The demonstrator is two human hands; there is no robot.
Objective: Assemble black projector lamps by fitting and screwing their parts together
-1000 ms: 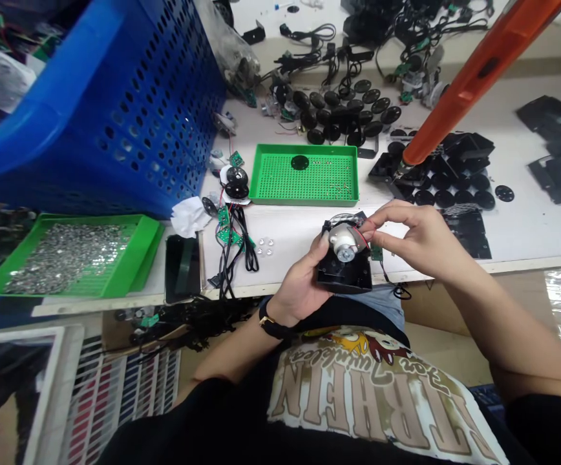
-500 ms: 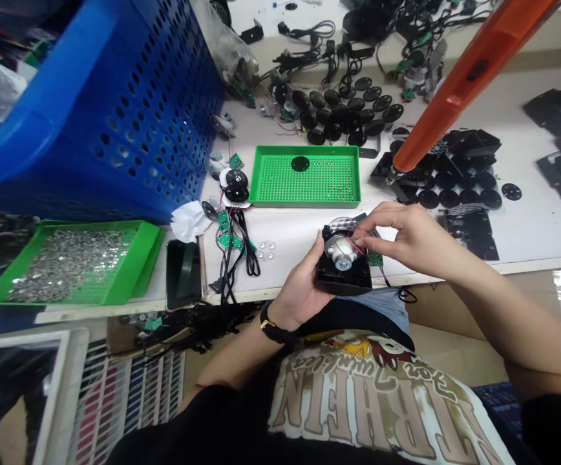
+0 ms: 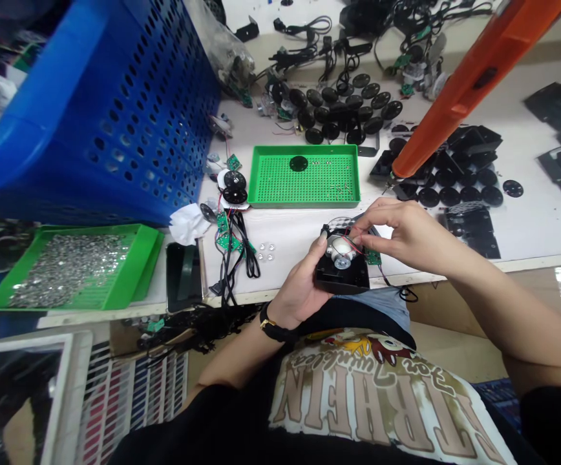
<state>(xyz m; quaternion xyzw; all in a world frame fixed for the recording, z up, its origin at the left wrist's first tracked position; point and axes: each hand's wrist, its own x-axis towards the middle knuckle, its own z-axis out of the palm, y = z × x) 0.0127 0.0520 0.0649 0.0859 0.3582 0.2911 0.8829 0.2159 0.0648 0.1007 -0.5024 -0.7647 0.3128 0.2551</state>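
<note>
My left hand [image 3: 300, 279] cradles a black plastic housing [image 3: 341, 278] from below and the left side, with the thumb along its edge. A small silver motor [image 3: 339, 252] sits on top of the housing. The fingertips of my right hand [image 3: 397, 232] pinch a thin red wire [image 3: 354, 243] just beside the motor. A small green circuit board [image 3: 372, 257] hangs by wires at the housing's right side. A clear domed part [image 3: 341, 221] shows behind the motor, partly hidden.
A blue perforated crate [image 3: 116, 116] fills the left. In front of it lie a green perforated tray [image 3: 304, 175] and a green tray of small silver parts [image 3: 145, 258]. Black discs, black panels and cables cover the table. An orange tool [image 3: 479, 90] crosses the upper right.
My right fingertips have moved left, closer to the motor and onto the red wire. The housing has turned slightly in my left hand.
</note>
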